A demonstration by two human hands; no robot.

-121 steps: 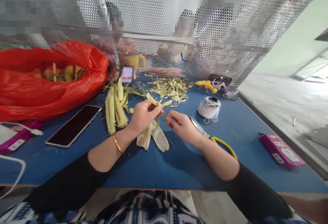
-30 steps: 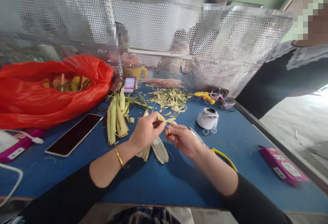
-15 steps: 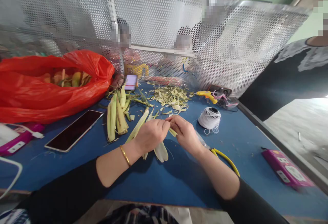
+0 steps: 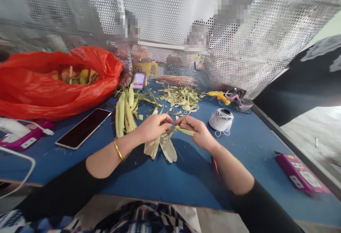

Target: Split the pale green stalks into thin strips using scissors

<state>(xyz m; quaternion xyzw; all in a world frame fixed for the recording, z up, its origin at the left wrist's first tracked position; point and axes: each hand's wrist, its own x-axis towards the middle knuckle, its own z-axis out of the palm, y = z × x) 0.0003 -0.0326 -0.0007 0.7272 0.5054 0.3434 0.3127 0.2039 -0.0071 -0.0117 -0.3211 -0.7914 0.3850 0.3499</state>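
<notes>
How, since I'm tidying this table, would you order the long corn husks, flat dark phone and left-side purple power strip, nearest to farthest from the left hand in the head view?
From the left hand:
1. Long corn husks, just left of it.
2. Flat dark phone, farther left, past the husks.
3. Purple power strip, at far left.

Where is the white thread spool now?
In the head view, the white thread spool sits right of the right hand, in front of the yellow glue gun.

Light falls bright and diffuse, edges seemingly stretched.
</notes>
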